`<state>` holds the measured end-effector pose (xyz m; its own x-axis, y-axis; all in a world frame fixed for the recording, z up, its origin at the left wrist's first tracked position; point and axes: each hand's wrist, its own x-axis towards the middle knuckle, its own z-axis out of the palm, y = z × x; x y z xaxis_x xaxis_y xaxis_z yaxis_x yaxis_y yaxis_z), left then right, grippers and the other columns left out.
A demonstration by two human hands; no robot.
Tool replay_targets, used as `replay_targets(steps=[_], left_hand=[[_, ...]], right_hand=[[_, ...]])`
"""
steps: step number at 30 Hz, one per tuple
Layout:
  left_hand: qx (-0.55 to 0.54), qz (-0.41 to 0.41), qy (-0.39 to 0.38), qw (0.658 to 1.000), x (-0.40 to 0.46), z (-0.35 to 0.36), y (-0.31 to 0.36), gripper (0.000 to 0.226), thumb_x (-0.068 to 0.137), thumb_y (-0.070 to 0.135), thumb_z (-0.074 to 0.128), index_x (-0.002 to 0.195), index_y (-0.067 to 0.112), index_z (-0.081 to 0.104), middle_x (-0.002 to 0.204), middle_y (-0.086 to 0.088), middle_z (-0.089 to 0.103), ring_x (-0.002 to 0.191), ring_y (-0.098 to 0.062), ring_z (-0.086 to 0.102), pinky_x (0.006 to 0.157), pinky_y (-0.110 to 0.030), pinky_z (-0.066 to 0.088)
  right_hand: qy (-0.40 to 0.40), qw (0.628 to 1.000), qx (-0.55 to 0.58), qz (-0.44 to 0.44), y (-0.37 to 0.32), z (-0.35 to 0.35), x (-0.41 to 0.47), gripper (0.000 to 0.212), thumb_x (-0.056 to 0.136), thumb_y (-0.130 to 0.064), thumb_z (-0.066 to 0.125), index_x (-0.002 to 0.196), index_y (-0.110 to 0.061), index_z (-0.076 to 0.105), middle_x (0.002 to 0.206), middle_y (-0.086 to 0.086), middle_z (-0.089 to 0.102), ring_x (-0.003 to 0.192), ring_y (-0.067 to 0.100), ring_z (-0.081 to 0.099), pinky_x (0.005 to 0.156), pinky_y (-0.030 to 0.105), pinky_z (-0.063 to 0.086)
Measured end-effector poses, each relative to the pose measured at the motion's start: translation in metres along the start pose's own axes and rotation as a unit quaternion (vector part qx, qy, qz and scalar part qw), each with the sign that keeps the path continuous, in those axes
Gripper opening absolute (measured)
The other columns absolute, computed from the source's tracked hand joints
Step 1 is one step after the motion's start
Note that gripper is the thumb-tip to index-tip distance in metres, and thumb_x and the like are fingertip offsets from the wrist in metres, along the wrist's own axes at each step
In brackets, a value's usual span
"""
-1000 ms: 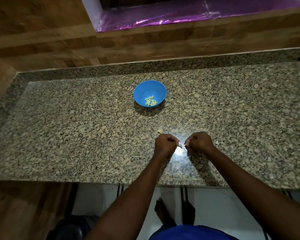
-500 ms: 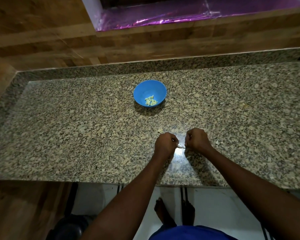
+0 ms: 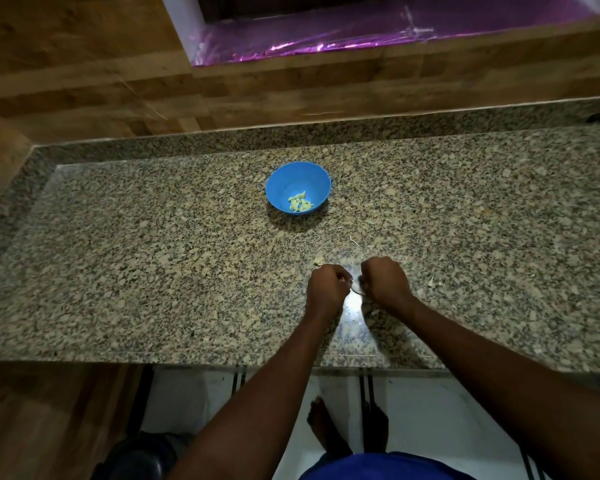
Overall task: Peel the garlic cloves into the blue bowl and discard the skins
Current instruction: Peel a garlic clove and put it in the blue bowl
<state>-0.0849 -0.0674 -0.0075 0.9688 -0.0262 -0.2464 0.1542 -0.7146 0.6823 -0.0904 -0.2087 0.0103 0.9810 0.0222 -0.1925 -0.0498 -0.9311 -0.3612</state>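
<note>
A blue bowl (image 3: 298,176) stands on the granite counter (image 3: 153,258) with several pale peeled garlic cloves (image 3: 299,203) in its bottom. Nearer the front edge, my left hand (image 3: 327,289) and my right hand (image 3: 384,282) sit close together, both with curled fingers. Between them they pinch a small whitish garlic clove (image 3: 355,288), mostly hidden by the fingers. Bits of garlic skin lie on the counter just behind my hands (image 3: 319,260) and to the right of them (image 3: 430,281).
A thin skin strand (image 3: 353,240) lies between the bowl and my hands. A wooden wall (image 3: 118,84) backs the counter, with a purple-lit ledge (image 3: 361,36) above. Below the counter edge I see the floor, my feet and a dark bin (image 3: 136,459).
My hands have drawn a little closer together and shifted slightly away from me over the counter, still working the clove. The bowl has not moved.
</note>
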Motion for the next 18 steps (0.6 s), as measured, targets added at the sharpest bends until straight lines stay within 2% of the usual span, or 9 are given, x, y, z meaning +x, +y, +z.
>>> replay_targets(steps=[1, 3, 4, 6, 8, 10, 12, 16, 18], left_hand=[[-0.038, -0.006, -0.004, 0.999, -0.001, 0.001, 0.0, 0.012, 0.082, 0.009, 0.072, 0.088, 0.016, 0.08, 0.08, -0.003, 0.076, 0.069, -0.011, 0.066, 0.067, -0.022, 0.05], [-0.153, -0.043, -0.026, 0.987, -0.005, 0.003, 0.006, 0.008, 0.085, 0.007, 0.072, 0.09, 0.007, 0.079, 0.07, -0.01, 0.073, 0.055, -0.013, 0.061, 0.059, -0.024, 0.052], [-0.209, -0.063, -0.039, 0.975, -0.006, 0.004, 0.009, 0.008, 0.086, 0.006, 0.072, 0.091, 0.002, 0.077, 0.066, -0.014, 0.07, 0.05, -0.015, 0.059, 0.054, -0.027, 0.053], [-0.285, -0.094, -0.058, 0.952, -0.007, 0.003, 0.015, 0.009, 0.087, 0.005, 0.074, 0.089, -0.004, 0.075, 0.063, -0.02, 0.065, 0.045, -0.018, 0.055, 0.049, -0.029, 0.052], [-0.322, -0.117, -0.076, 0.937, -0.006, -0.001, 0.02, 0.008, 0.085, 0.006, 0.077, 0.084, -0.002, 0.074, 0.063, -0.019, 0.065, 0.046, -0.02, 0.057, 0.05, -0.03, 0.053], [-0.343, -0.125, -0.082, 0.927, -0.005, -0.005, 0.023, 0.007, 0.083, 0.004, 0.079, 0.077, 0.006, 0.075, 0.065, -0.016, 0.069, 0.05, -0.022, 0.062, 0.053, -0.034, 0.057], [-0.363, -0.116, -0.092, 0.92, -0.003, -0.011, 0.027, 0.009, 0.081, 0.002, 0.078, 0.077, 0.009, 0.076, 0.071, -0.017, 0.07, 0.056, -0.024, 0.064, 0.055, -0.035, 0.057], [-0.381, -0.08, -0.098, 0.916, 0.002, -0.022, 0.03, 0.007, 0.083, -0.003, 0.076, 0.088, 0.002, 0.076, 0.072, -0.012, 0.072, 0.06, -0.016, 0.066, 0.061, -0.025, 0.058], [-0.393, -0.06, -0.096, 0.912, 0.002, -0.024, 0.031, 0.007, 0.083, -0.005, 0.075, 0.088, 0.001, 0.076, 0.071, -0.008, 0.073, 0.061, -0.014, 0.067, 0.065, -0.024, 0.058]], right_hand=[[0.013, 0.996, 0.085, 0.04, 0.003, -0.003, 0.0, 0.006, 0.079, -0.011, 0.072, 0.074, -0.007, 0.073, 0.072, 0.011, 0.072, 0.074, 0.027, 0.071, 0.058, 0.023, 0.045], [0.029, 0.961, 0.252, 0.115, 0.007, -0.008, -0.004, 0.009, 0.077, 0.0, 0.074, 0.071, -0.006, 0.076, 0.061, 0.008, 0.07, 0.054, 0.012, 0.07, 0.048, 0.013, 0.047], [0.029, 0.94, 0.311, 0.138, 0.006, -0.01, -0.008, 0.008, 0.079, 0.002, 0.075, 0.073, -0.003, 0.076, 0.06, 0.009, 0.07, 0.048, 0.008, 0.067, 0.047, 0.015, 0.051], [0.02, 0.91, 0.385, 0.154, 0.006, -0.013, -0.014, 0.005, 0.08, -0.001, 0.079, 0.077, -0.002, 0.076, 0.063, 0.012, 0.071, 0.051, 0.011, 0.07, 0.054, 0.03, 0.06], [0.023, 0.9, 0.407, 0.154, 0.008, -0.016, -0.017, 0.008, 0.081, -0.005, 0.08, 0.077, -0.003, 0.074, 0.064, 0.011, 0.072, 0.056, 0.017, 0.072, 0.056, 0.036, 0.062], [0.025, 0.92, 0.369, 0.132, 0.012, -0.02, -0.016, 0.013, 0.084, -0.011, 0.079, 0.074, -0.007, 0.074, 0.059, 0.005, 0.071, 0.053, 0.015, 0.071, 0.051, 0.025, 0.056], [-0.013, 0.936, 0.341, 0.089, 0.013, -0.03, -0.015, 0.019, 0.089, -0.014, 0.074, 0.071, -0.007, 0.072, 0.056, 0.002, 0.07, 0.049, 0.009, 0.067, 0.047, 0.016, 0.048], [-0.103, 0.896, 0.424, 0.081, 0.015, -0.045, -0.007, 0.026, 0.092, -0.009, 0.063, 0.067, -0.003, 0.064, 0.055, 0.01, 0.061, 0.043, 0.016, 0.051, 0.045, 0.02, 0.037], [-0.146, 0.874, 0.453, 0.094, 0.017, -0.049, -0.001, 0.026, 0.093, -0.009, 0.057, 0.068, -0.006, 0.06, 0.055, 0.007, 0.054, 0.046, 0.017, 0.045, 0.045, 0.021, 0.03]])
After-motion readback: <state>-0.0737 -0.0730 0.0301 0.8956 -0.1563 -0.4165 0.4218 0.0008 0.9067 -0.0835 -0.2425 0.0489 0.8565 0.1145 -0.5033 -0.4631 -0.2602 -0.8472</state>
